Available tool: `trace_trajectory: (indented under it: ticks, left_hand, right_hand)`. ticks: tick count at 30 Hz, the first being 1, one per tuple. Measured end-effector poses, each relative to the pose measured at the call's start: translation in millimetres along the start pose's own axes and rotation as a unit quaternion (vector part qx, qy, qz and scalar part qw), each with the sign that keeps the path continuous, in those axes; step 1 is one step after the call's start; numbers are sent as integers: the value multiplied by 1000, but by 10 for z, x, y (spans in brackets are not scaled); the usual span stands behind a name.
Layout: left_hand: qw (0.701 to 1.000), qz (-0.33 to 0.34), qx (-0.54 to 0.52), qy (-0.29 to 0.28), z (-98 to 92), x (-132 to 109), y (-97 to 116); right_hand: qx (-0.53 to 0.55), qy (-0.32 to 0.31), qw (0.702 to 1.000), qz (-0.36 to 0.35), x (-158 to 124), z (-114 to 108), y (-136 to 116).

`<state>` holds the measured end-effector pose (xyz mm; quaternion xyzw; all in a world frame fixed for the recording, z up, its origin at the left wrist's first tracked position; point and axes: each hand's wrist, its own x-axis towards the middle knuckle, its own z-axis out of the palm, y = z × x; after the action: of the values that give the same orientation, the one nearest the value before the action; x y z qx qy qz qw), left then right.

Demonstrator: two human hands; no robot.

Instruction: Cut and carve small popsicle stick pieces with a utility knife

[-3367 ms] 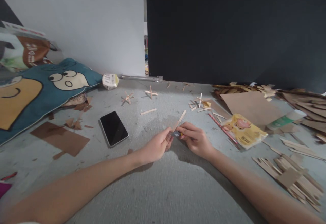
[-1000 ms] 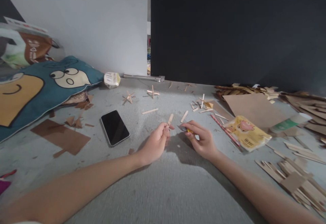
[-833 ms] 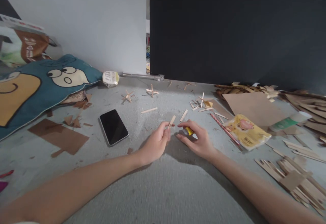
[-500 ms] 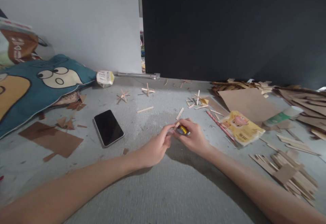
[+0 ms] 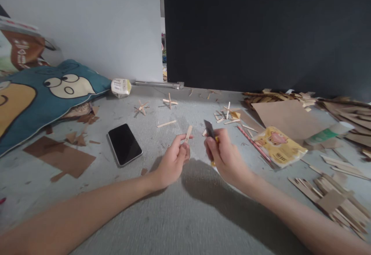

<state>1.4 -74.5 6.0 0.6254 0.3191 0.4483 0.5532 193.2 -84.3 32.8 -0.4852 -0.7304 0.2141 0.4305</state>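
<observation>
Currently pinches a small wooden stick (image 5: 188, 132) between the thumb and fingers of the left hand (image 5: 172, 158), angled upward over the middle of the tabletop (image 5: 162, 224). Grips a knife (image 5: 210, 130) in the curled fingers of the right hand (image 5: 227, 156), with its dark blade pointing up toward the far edge and apart from the stick. Has a phone (image 5: 124, 144) lying left of the hands, two crossed-stick pieces (image 5: 169, 101) toward the far edge, a yellow packet (image 5: 279, 146) beside a red-striped straw (image 5: 255, 145) to the right, and a bundle of flat sticks (image 5: 332, 201) nearer the right edge.
</observation>
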Motion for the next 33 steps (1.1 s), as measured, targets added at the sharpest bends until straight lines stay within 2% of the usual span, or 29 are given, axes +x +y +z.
trace_trajectory:
  ticks: [1, 3, 8, 18, 23, 26, 33]
  left_hand:
    - [1000, 2, -2, 3, 3, 1, 3]
    - [1000, 6, -1, 9, 11, 0, 4]
    - [1000, 7, 16, 25, 36, -20, 8]
    - [999, 6, 42, 18, 25, -34, -57]
    - [988, 11, 150, 41, 22, -65, -13]
    - [975, -10, 219, 43, 20, -79, 21]
    - [969, -20, 246, 20, -3, -63, 27]
  right_hand:
    - [9, -51, 998, 18, -21, -1, -61]
    - [34, -110, 992, 42, -63, 1, -177]
    - [76, -173, 976, 109, -136, -11, -400]
    - [28, -179, 975, 125, -156, -33, -469]
    - [14, -186, 973, 139, -156, -31, -489]
    - [16, -187, 970, 154, -166, -27, -495]
    - [65, -202, 955, 208, -157, -14, -480]
